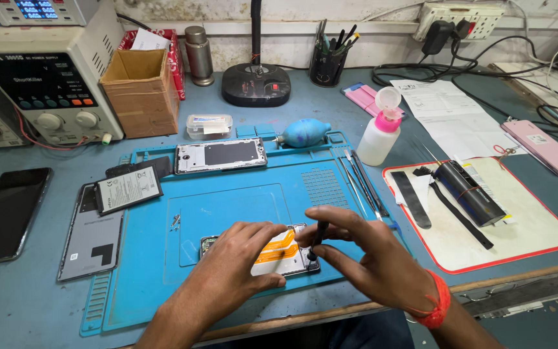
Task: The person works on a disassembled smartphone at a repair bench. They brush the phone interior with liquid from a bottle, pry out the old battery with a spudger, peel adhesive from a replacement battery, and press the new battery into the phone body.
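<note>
Two hands work over an opened phone (279, 253) that lies on the near part of a blue repair mat (240, 194), close to the front edge of the desk (20, 304). The left hand (237, 255) lies palm down on the phone, its fingers spread flat over the left end and the orange-striped battery label, pressing it in place rather than gripping anything. The right hand (363, 252), with a red thread band at the wrist, is closed around a small black screwdriver (318, 238), held upright between thumb and fingertips, its tip down at the phone's right end. Just left of the hands, a few tiny screws (175, 221) sit on the mat. Further back on the mat lies a white phone frame (221, 155), with a teal dust blower (305, 132) beside it and a row of thin metal tools (360, 178) to the right. A loose battery (127, 189) and a grey back cover (92, 236) rest at the mat's left edge, and a dark phone (4, 216) lies well apart on the far left. A white bottle with a pink cap (380, 136) stands just right of the mat.
</note>
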The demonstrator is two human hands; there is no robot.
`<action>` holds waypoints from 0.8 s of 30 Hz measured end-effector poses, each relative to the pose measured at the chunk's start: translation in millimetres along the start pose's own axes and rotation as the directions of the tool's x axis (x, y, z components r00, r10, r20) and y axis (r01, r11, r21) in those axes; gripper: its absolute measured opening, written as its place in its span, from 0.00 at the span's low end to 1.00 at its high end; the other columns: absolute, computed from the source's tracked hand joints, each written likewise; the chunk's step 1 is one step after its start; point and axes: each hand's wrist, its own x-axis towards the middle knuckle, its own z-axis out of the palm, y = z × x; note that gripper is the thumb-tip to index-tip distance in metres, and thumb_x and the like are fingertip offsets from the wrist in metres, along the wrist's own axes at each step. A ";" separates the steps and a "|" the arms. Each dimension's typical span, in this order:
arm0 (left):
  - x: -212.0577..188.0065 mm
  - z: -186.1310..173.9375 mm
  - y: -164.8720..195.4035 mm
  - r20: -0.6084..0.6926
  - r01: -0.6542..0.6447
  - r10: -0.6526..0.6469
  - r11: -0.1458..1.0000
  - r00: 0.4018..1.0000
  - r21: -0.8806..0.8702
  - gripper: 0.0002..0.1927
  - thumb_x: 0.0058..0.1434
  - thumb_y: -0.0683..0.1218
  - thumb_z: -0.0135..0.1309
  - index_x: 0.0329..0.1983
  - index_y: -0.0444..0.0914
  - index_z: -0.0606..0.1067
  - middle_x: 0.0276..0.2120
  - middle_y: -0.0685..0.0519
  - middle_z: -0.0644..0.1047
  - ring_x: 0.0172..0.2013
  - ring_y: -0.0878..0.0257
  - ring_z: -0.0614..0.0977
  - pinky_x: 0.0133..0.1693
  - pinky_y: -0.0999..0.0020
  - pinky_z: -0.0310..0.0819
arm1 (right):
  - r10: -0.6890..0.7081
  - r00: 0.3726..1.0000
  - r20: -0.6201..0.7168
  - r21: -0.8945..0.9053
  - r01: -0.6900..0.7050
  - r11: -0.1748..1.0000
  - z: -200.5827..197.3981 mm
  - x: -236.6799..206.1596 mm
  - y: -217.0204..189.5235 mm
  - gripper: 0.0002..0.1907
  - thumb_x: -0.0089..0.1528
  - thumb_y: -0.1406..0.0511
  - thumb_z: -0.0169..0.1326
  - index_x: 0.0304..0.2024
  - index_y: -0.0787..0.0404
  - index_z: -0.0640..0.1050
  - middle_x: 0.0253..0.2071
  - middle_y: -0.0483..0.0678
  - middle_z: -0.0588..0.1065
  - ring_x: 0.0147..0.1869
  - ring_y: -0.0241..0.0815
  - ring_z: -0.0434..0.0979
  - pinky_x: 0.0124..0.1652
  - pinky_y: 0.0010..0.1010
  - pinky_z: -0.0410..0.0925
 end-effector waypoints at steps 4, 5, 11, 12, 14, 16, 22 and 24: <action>0.0 0.7 0.1 -0.021 -0.024 0.024 1.000 1.000 0.000 0.42 0.47 0.54 0.69 0.67 0.45 0.68 0.63 0.53 0.73 0.61 0.54 0.71 0.61 0.56 0.64 | -0.006 0.992 -0.123 -0.184 -0.017 0.983 5.8 1.5 3.0 0.35 0.56 0.70 0.67 0.64 0.59 0.67 0.45 0.51 0.80 0.50 0.45 0.85 0.51 0.36 0.78; -0.4 0.9 -0.1 -0.027 -0.032 0.032 0.999 0.999 0.000 0.42 0.47 0.54 0.69 0.67 0.45 0.69 0.63 0.53 0.73 0.61 0.53 0.71 0.61 0.56 0.65 | 0.075 0.988 -0.133 -0.208 -0.101 0.973 5.6 1.5 3.6 0.35 0.56 0.68 0.67 0.64 0.57 0.68 0.45 0.50 0.81 0.49 0.44 0.84 0.50 0.35 0.78; 0.5 1.4 -1.9 -0.009 -0.018 0.018 1.000 1.000 -0.005 0.42 0.47 0.54 0.69 0.67 0.46 0.68 0.63 0.53 0.73 0.60 0.53 0.71 0.61 0.56 0.64 | 0.021 1.000 -0.005 -0.093 -0.022 0.995 -6.6 -0.9 0.2 0.31 0.61 0.71 0.63 0.65 0.57 0.69 0.50 0.50 0.83 0.55 0.45 0.87 0.51 0.35 0.78; 0.5 1.5 -1.9 -0.017 -0.027 0.027 1.000 1.000 -0.002 0.42 0.47 0.54 0.69 0.67 0.45 0.68 0.63 0.53 0.73 0.60 0.53 0.71 0.61 0.56 0.64 | 0.027 1.000 0.006 -0.085 -0.026 0.996 -6.8 -1.0 -0.7 0.30 0.61 0.71 0.62 0.66 0.57 0.68 0.52 0.51 0.82 0.56 0.46 0.87 0.52 0.36 0.77; 0.6 1.2 -1.8 -0.032 -0.045 0.045 0.999 0.998 0.006 0.43 0.47 0.54 0.70 0.67 0.45 0.68 0.63 0.52 0.73 0.60 0.53 0.71 0.61 0.56 0.64 | 0.004 1.000 0.002 -0.095 -0.004 0.995 -4.9 0.1 -1.2 0.32 0.61 0.71 0.62 0.66 0.59 0.67 0.53 0.52 0.81 0.56 0.46 0.86 0.54 0.37 0.75; 1.0 1.0 -1.1 0.006 0.008 -0.008 1.000 1.000 0.004 0.43 0.47 0.54 0.69 0.67 0.46 0.68 0.63 0.54 0.73 0.61 0.54 0.71 0.61 0.56 0.64 | -0.051 0.998 -0.025 -0.133 0.047 0.990 -1.7 2.4 -0.5 0.35 0.59 0.71 0.65 0.65 0.59 0.65 0.51 0.51 0.81 0.54 0.46 0.84 0.53 0.37 0.76; 0.9 -0.6 0.8 0.002 0.001 -0.001 1.000 1.000 0.003 0.43 0.47 0.54 0.69 0.67 0.46 0.68 0.63 0.53 0.73 0.61 0.54 0.70 0.61 0.55 0.63 | -0.040 0.999 -0.005 -0.089 0.039 0.995 -5.2 2.7 -2.7 0.31 0.61 0.72 0.62 0.66 0.57 0.68 0.50 0.50 0.82 0.54 0.46 0.87 0.53 0.36 0.79; 0.2 -0.8 1.2 -0.003 -0.007 0.007 1.000 1.000 -0.001 0.42 0.47 0.54 0.69 0.67 0.46 0.68 0.63 0.53 0.73 0.61 0.54 0.70 0.61 0.56 0.64 | -0.057 0.998 0.004 -0.084 0.057 0.995 -5.1 1.6 -3.9 0.31 0.61 0.74 0.60 0.66 0.60 0.66 0.51 0.53 0.81 0.56 0.49 0.85 0.56 0.40 0.77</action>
